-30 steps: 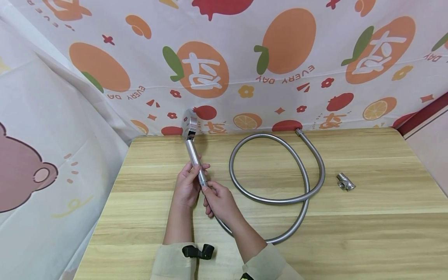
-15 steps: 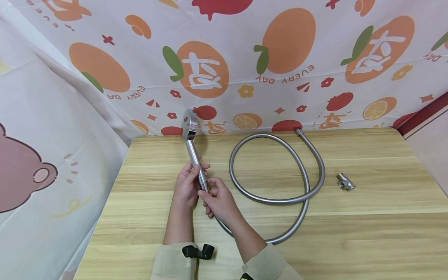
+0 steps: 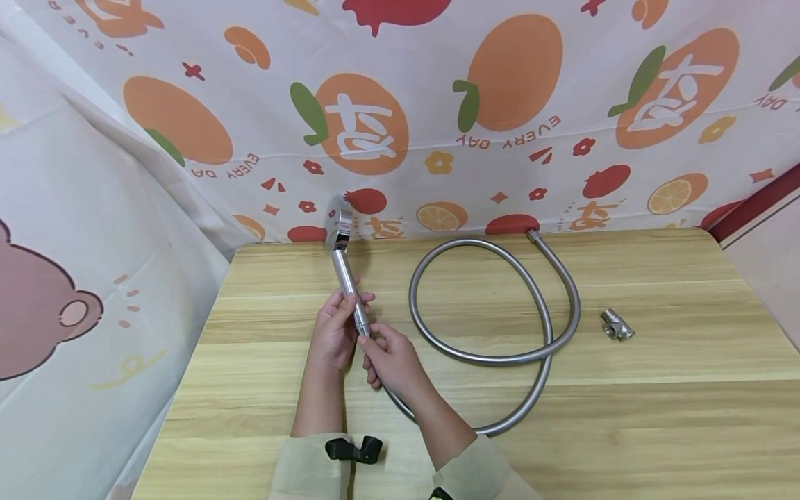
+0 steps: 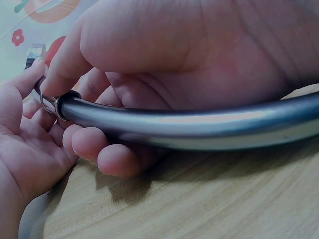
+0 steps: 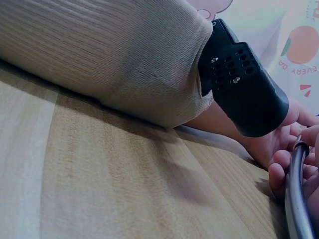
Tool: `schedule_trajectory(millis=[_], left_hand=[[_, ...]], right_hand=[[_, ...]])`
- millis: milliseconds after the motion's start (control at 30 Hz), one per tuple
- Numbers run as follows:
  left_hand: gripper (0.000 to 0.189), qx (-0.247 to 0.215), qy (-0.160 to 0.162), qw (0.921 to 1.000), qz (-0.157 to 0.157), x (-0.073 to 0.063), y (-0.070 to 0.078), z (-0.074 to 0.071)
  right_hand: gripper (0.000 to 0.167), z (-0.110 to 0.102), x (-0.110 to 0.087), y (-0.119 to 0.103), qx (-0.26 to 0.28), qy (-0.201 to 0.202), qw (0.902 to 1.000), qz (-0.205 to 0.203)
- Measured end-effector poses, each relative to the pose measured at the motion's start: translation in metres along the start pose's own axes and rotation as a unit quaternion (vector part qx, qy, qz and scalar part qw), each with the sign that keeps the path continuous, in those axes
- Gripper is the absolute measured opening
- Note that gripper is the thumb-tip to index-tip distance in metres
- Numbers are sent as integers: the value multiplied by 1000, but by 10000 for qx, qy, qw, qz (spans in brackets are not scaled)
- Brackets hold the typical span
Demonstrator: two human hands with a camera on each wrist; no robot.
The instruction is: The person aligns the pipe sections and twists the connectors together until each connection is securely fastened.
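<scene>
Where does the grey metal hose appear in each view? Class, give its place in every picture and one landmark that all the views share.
Head: the hose lies mainly right of centre in a loop, with one end at the right hand.
Left wrist: it crosses the middle, from the right edge leftward.
Right wrist: a short stretch at lower right.
Shared landmark: the right hand gripping it, partly cut off in the right wrist view.
</scene>
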State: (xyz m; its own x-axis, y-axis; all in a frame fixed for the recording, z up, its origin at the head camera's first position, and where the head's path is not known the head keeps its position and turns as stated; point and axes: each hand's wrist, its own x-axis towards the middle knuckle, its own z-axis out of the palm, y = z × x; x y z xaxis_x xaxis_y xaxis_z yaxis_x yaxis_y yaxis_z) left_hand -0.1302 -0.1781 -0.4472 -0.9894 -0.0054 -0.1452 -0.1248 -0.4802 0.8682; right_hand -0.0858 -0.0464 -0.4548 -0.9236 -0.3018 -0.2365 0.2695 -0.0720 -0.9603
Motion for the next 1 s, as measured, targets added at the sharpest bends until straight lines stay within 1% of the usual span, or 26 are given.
schedule_trajectory(millis=[100,200,433,633,800,1000], left_hand=[[29,-13,-12,10000,23,0,0,0],[30,-29,-27,10000,9,-1,0,0],[48,61,19,10000,-53,-1,1,1],[54,61,66,9999,-113,-1,1,2],[53,65,124,9998,-137,-1,1,2],[49,3,122,9998,-134,0,1,1]], right_hand=[[32,0,0,0,5,12,10000,51],[32,0,-1,-1,4,23,10000,93],[35,0,-2,-2,32,61,10000,32],[33,-1,-2,-2,19,44,10000,15],[31,-1,-1,-2,-7,6,10000,47],[29,-1,-1,-2,-13,-16,10000,-18]])
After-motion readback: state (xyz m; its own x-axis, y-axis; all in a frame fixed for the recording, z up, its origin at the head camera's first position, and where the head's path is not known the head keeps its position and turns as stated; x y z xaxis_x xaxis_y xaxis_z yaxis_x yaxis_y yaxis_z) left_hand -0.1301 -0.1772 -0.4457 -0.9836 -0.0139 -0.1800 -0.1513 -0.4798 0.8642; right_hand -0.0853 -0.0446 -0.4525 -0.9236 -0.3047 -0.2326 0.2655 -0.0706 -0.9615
